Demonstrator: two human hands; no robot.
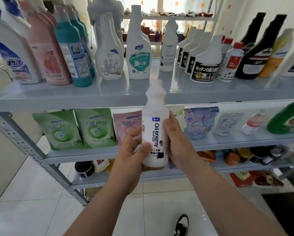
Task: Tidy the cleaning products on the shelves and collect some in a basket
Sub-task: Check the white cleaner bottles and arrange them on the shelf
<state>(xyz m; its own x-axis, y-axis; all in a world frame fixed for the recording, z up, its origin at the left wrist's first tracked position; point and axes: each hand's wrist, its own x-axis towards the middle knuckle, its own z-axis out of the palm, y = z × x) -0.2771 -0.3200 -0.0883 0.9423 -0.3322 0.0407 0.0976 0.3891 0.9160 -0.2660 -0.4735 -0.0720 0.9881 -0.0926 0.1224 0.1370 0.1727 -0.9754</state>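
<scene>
Gripped on both sides by curled left hand (131,150) and right hand (178,142): Oil enemy bottle (155,120), upright before the top shelf (74,97) edge (label outward, probably checking where it belongs)

Free shelf strip (108,91) before crowded bottles (139,62)

The floor (32,193) is laid with glossy white tiles. A curtain (185,4) dotted with orange is hung at the back, where small red boxes (145,29) are lined up.
</scene>
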